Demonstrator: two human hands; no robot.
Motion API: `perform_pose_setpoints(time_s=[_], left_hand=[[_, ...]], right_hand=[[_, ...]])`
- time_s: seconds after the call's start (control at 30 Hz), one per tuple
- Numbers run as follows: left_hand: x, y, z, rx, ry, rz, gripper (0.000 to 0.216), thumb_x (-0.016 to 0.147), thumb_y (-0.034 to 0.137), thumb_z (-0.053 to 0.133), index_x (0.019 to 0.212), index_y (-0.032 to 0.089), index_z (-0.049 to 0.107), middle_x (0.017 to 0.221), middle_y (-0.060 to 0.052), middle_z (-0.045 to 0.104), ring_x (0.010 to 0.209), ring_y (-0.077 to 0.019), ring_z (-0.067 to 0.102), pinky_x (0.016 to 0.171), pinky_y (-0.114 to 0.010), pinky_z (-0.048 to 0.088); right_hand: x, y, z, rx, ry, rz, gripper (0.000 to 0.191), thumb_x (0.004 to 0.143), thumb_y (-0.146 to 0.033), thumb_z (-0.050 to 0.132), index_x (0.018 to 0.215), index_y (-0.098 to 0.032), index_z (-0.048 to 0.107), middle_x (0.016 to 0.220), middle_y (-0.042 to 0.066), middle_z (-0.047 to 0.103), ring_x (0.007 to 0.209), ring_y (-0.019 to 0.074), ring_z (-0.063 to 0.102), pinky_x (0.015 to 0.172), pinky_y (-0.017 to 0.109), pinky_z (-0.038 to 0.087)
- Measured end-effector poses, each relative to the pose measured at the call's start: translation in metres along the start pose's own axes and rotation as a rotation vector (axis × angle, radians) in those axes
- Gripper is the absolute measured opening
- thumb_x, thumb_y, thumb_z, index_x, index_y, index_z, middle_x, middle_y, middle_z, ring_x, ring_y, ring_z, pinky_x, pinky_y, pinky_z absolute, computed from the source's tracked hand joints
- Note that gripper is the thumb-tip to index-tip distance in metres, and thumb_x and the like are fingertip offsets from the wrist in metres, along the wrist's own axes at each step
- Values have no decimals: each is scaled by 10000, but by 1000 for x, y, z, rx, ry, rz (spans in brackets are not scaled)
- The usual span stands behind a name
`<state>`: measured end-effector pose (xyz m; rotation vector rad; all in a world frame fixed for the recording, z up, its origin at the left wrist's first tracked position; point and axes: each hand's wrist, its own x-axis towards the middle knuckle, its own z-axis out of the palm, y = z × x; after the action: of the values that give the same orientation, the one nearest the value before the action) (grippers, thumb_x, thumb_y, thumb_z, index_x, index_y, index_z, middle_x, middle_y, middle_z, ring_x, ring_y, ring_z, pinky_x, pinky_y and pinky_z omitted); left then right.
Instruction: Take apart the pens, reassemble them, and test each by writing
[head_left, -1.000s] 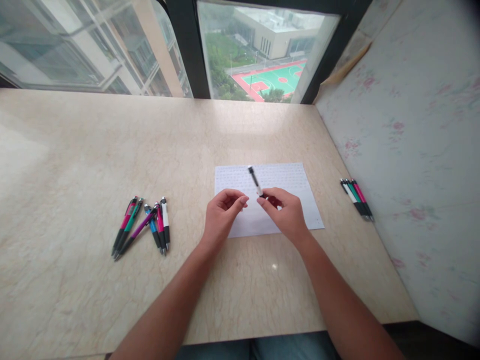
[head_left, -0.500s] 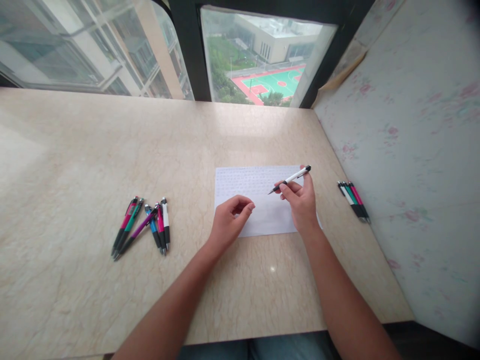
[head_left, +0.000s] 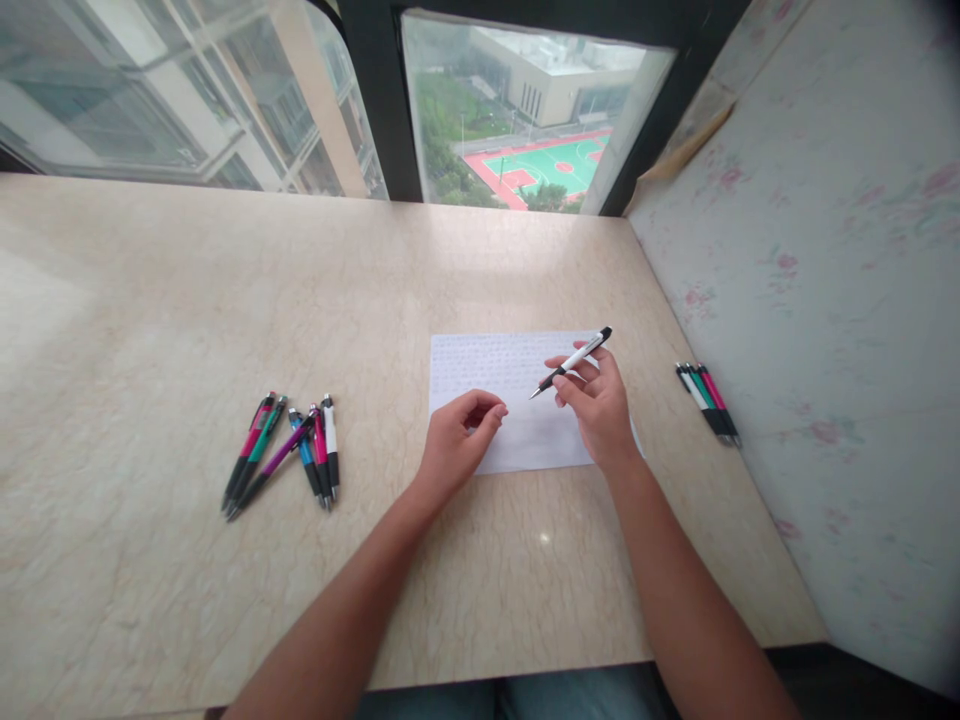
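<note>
In my right hand [head_left: 596, 405] is a white pen [head_left: 574, 358] with a black grip, pinched between thumb and fingers. Its metal tip points down and left above the paper, and its black end slants up to the right. My left hand [head_left: 463, 435] rests at the paper's lower left edge, fingers curled and thumb drawn in against them, with nothing visible in it. Beneath both hands lies a white sheet of paper [head_left: 525, 445], its upper part covered with rows of small handwriting. Part of its right side is hidden by my right hand.
Several coloured pens [head_left: 259, 450] lie loosely on the marble-look tabletop [head_left: 225, 290] at left. A row of several more pens [head_left: 706, 403] lies at right, beside the flowered wall [head_left: 840, 330]. Windows [head_left: 525, 120] border the far edge.
My right hand has shifted the white pen slightly left and tilted it more steeply, with its fingers more spread. My left hand and the paper have barely moved.
</note>
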<state>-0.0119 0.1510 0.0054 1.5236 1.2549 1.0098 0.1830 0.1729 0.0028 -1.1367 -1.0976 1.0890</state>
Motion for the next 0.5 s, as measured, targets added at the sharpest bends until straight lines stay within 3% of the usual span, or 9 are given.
perform_pose_setpoints(time_s=[0.13, 0.3, 0.5], left_hand=[[0, 2, 2, 39, -8, 22, 166, 867, 330, 591, 826, 184, 660, 798, -42, 702, 721, -157, 635, 678, -280, 508], [0, 1, 2, 93, -29, 36, 176, 876, 331, 577, 828, 186, 664, 780, -38, 702, 705, -153, 628, 669, -278, 502], [0, 1, 1, 134, -30, 60, 165, 885, 313, 564, 828, 191, 660, 771, -27, 694, 694, -145, 619, 667, -270, 495]], right_hand=[[1, -2, -1, -27, -43, 11, 958, 765, -330, 708, 1493, -353, 87, 1100, 60, 671, 672, 141, 634, 485, 244, 458], [0, -5, -2, -21, 2, -5, 920, 724, -297, 736, 1461, -336, 187, 953, 23, 686, 642, 140, 621, 475, 234, 456], [1, -6, -3, -30, 55, -13, 933, 740, -277, 713, 1474, -352, 142, 974, 15, 682, 620, 122, 601, 479, 229, 454]])
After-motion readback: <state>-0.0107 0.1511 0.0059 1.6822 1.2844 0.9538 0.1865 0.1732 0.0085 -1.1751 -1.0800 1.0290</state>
